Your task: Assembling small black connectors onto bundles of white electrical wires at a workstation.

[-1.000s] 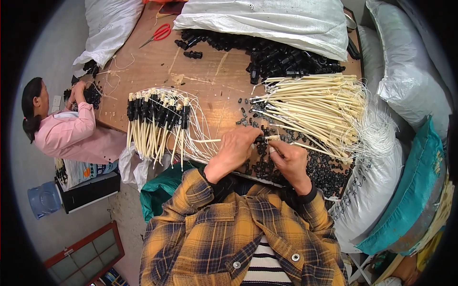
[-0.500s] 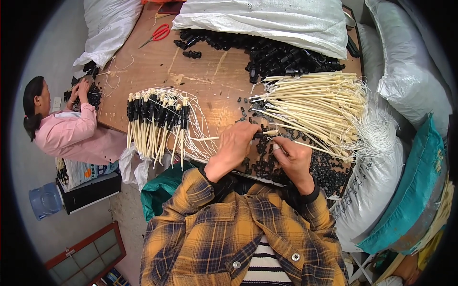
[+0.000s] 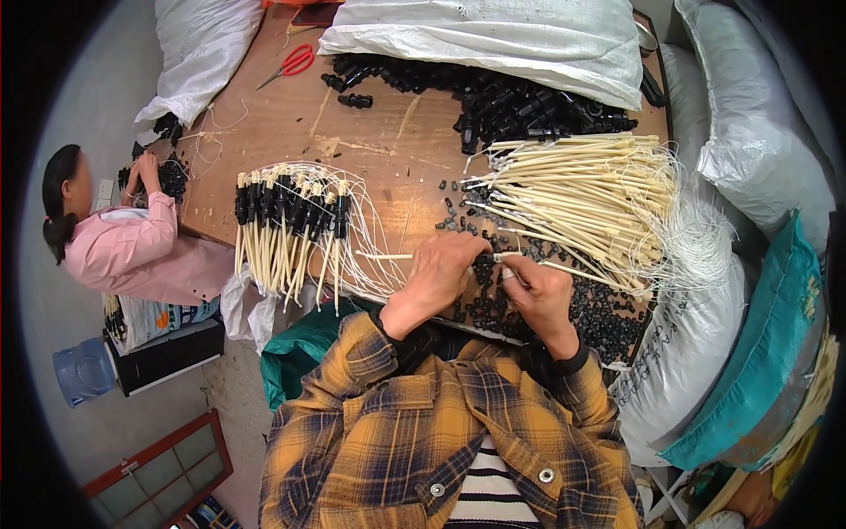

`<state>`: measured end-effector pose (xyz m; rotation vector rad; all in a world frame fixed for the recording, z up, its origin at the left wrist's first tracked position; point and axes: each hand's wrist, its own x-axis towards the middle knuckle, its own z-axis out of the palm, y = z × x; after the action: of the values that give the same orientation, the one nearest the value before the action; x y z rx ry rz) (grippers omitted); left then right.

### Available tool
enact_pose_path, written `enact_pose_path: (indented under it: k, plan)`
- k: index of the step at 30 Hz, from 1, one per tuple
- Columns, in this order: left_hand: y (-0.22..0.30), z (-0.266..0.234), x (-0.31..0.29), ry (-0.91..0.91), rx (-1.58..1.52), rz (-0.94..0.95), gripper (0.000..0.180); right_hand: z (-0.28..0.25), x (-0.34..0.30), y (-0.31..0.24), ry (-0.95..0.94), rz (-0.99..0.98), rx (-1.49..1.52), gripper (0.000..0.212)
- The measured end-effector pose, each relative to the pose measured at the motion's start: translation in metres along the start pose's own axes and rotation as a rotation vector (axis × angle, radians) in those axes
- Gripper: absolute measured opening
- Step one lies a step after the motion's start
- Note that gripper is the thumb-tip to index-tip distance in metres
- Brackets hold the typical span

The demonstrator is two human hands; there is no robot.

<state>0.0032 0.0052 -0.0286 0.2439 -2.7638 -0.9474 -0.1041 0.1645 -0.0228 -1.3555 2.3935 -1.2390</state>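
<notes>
My left hand (image 3: 438, 269) is closed around a black plastic fitting (image 3: 482, 259), held low over the near side of the table. A thin cream tube (image 3: 385, 257) sticks out to the left from under that hand. At the fitting's right end, my right hand (image 3: 539, 295) pinches a short cream piece with thumb and forefinger; its fingertips partly hide it. Left of my hands lies a bunch of cream tubes with black fittings (image 3: 300, 207) and loose white strings. To the right, a large bundle of cream tubes (image 3: 582, 198) ends in tangled white strings (image 3: 696, 247).
Small dark parts (image 3: 608, 322) are scattered around and under my hands. Black fittings (image 3: 520, 110) spill from a white sack (image 3: 493, 40) at the back. Red-handled scissors (image 3: 295, 62) lie far left. A co-worker in pink (image 3: 132, 238) handles black parts there. Full sacks (image 3: 749, 106) crowd the right.
Both hands have shifted only slightly, still together at the fitting. The cream piece between them shows less, with my right fingertips closer to the fitting. The co-worker's hands moved a little.
</notes>
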Motion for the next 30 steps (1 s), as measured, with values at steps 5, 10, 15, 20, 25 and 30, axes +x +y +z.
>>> enact_pose_path:
  k: [5, 10, 15, 20, 25, 30]
  plan:
    - [0.003, -0.002, 0.001, 0.010, -0.036, -0.054, 0.035, -0.001, 0.000, -0.005, 0.036, -0.094, -0.124, 0.013]
    - [0.005, -0.002, 0.002, 0.004, -0.011, -0.045, 0.036, -0.001, -0.002, -0.001, 0.008, -0.132, -0.138, 0.019]
    - [0.004, -0.002, 0.001, -0.004, -0.006, -0.052, 0.037, -0.004, -0.003, 0.002, -0.074, -0.170, -0.113, 0.027]
    - [0.003, 0.002, 0.000, -0.014, -0.021, 0.003, 0.042, -0.004, 0.000, -0.001, -0.074, -0.189, -0.167, 0.024]
    - [0.010, 0.001, 0.005, -0.050, -0.074, -0.056, 0.043, 0.005, -0.004, -0.005, -0.072, 0.023, 0.182, 0.020]
    - [0.008, -0.005, 0.006, -0.104, -0.245, -0.116, 0.041, 0.009, -0.004, -0.005, -0.126, 0.015, 0.071, 0.016]
